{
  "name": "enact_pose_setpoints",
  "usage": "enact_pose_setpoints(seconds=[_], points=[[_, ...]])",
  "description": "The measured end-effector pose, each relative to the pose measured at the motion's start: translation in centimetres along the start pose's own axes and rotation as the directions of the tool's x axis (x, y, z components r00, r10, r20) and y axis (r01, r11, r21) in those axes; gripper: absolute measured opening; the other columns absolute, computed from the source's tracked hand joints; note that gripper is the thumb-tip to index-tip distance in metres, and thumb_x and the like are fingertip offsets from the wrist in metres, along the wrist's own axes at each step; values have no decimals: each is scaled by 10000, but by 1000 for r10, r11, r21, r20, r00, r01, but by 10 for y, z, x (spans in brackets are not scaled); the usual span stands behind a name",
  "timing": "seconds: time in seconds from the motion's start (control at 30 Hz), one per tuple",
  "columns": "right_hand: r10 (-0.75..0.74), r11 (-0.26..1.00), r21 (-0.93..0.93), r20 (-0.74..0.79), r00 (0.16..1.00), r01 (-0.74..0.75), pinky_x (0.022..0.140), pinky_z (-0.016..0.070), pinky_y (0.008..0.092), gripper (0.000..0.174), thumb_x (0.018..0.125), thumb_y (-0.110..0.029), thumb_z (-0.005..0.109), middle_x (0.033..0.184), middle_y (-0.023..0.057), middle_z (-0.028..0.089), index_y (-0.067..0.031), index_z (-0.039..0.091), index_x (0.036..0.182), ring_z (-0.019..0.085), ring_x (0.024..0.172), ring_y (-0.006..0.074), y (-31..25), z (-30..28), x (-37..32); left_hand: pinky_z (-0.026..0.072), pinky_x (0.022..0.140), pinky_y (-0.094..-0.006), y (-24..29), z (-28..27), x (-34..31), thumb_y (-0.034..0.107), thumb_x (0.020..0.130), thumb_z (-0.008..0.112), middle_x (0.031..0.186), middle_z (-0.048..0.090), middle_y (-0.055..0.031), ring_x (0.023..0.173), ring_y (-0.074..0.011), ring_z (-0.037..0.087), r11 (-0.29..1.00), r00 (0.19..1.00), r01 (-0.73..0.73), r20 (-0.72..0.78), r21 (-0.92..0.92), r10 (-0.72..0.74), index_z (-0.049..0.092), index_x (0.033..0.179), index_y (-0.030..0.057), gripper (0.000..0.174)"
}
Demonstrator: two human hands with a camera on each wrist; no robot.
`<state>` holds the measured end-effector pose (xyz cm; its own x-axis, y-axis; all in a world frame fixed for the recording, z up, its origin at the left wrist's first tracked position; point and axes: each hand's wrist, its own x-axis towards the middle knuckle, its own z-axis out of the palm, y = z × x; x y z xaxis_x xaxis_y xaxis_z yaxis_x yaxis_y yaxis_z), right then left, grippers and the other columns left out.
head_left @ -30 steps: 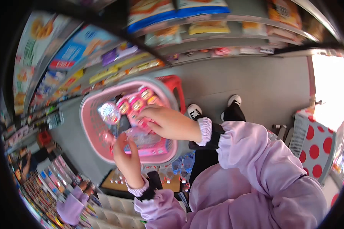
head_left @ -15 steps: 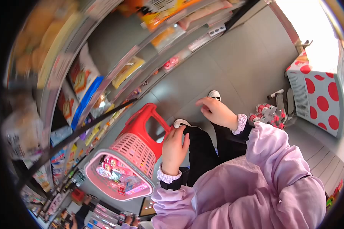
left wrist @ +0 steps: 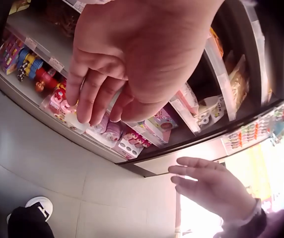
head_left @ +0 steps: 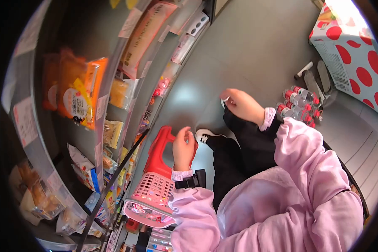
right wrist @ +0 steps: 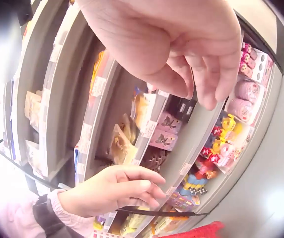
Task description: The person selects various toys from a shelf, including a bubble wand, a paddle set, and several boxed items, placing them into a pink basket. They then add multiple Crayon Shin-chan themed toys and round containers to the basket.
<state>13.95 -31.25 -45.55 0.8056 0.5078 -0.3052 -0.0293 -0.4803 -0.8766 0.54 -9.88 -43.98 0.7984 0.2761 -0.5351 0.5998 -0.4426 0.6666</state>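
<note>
In the head view my left hand (head_left: pixel 184 151) hovers over the red handle (head_left: pixel 157 145) of the pink shopping basket (head_left: pixel 153 189), with nothing in its loosely bent fingers. Farther right, my empty right hand (head_left: pixel 241 105) hangs in the air above a trouser leg. Small colourful packages (head_left: pixel 145 210) show inside the basket mouth. The left wrist view has my left hand's relaxed fingers in front of the low shelf, where pink toys (left wrist: pixel 60 105) sit. Pink tubs (right wrist: pixel 241 109) and yellow and red toys (right wrist: pixel 226 131) line that shelf in the right wrist view.
Shelves with orange packets (head_left: pixel 82 90) and bagged snacks (head_left: pixel 113 132) rise on the left. Grey floor (head_left: pixel 222 54) runs beside them. Red-capped bottles (head_left: pixel 298 101) stand at the right, near a white box with red dots (head_left: pixel 353 59). A black bar (head_left: pixel 113 180) crosses the shelf front.
Both hands have come out of the basket and moved apart, empty. The view has turned toward the shelves, so the basket now appears lower, with its handle toward me.
</note>
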Motion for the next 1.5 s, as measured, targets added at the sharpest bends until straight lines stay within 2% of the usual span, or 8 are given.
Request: enact_pose_setpoints(seconds=[0.07, 0.2, 0.6, 0.87, 0.97, 1.07, 1.3, 1.5], points=[[33, 999, -40, 9, 999, -33, 654, 472, 315, 230, 713, 37, 476, 827, 142, 593, -3, 556, 925, 590, 723, 259, 17, -10, 12, 470, 610, -285, -17, 1, 14, 103, 821, 528, 780, 612, -115, 669, -176, 598, 998, 998, -51, -18, 48, 52, 547, 1013, 1, 219], [76, 997, -22, -25, 997, -77, 647, 470, 320, 206, 714, 36, 487, 795, 139, 592, 0, 556, 905, 590, 721, 262, 53, -12, 31, 468, 696, -243, -33, -4, 42, 81, 848, 493, 897, 603, -106, 752, -140, 584, 992, 994, 99, 63, -79, -94, 520, 1051, -17, 227], [202, 976, -82, 26, 979, -199, 705, 470, 353, 217, 722, -37, 492, 840, 139, 614, -17, 570, 923, 587, 813, 302, 127, 35, 79, 473, 640, -255, -114, 11, 124, 98, 838, 484, 900, 599, -99, 711, -140, 584, 826, 879, 465, 52, -318, -474, 422, 1161, 1, 343], [354, 932, -160, 224, 908, -324, 815, 440, 367, 306, 711, -56, 510, 985, 164, 592, -27, 557, 1012, 549, 953, 321, 176, 126, 111, 475, 649, -286, -176, 32, 176, 147, 806, 562, 1015, 540, -129, 833, -172, 546, 881, 881, 376, -185, -286, -435, 382, 1210, -9, 469], [355, 926, -229, 258, 898, -300, 846, 425, 374, 345, 690, -70, 529, 1025, 174, 572, -30, 552, 1032, 531, 991, 323, 192, 159, 115, 475, 656, -290, -201, 27, 191, 147, 806, 573, 1033, 525, -135, 830, -183, 553, 866, 885, 373, -151, -332, -440, 360, 1228, -7, 498], [386, 909, -254, 218, 896, -330, 848, 423, 387, 379, 673, -76, 535, 1064, 194, 541, -27, 541, 1049, 519, 1000, 346, 203, 190, 121, 466, 711, -327, -221, 19, 201, 165, 823, 572, 1032, 518, -112, 820, -188, 550, 780, 849, 518, 95, -351, -520, 298, 1257, 8, 537], [275, 940, -260, 195, 941, -221, 816, 433, 405, 384, 669, -78, 548, 1033, 200, 516, 0, 490, 1041, 513, 970, 372, 211, 255, 153, 468, 727, -373, -249, 18, 237, 142, 782, 630, 1014, 509, -146, 864, -231, 537, 753, 845, 402, -105, -520, -524, 158, 1323, 49, 724], [183, 980, -96, 128, 975, -171, 840, 428, 395, 498, 696, -88, 554, 1084, 218, 510, -2, 401, 1162, 503, 1018, 349, 205, 292, 194, 456, 753, -362, -260, 10, 276, 196, 755, 679, 1061, 492, -125, 879, -219, 514, 804, 906, 307, -101, -509, -410, 217, 1301, 107, 721]])
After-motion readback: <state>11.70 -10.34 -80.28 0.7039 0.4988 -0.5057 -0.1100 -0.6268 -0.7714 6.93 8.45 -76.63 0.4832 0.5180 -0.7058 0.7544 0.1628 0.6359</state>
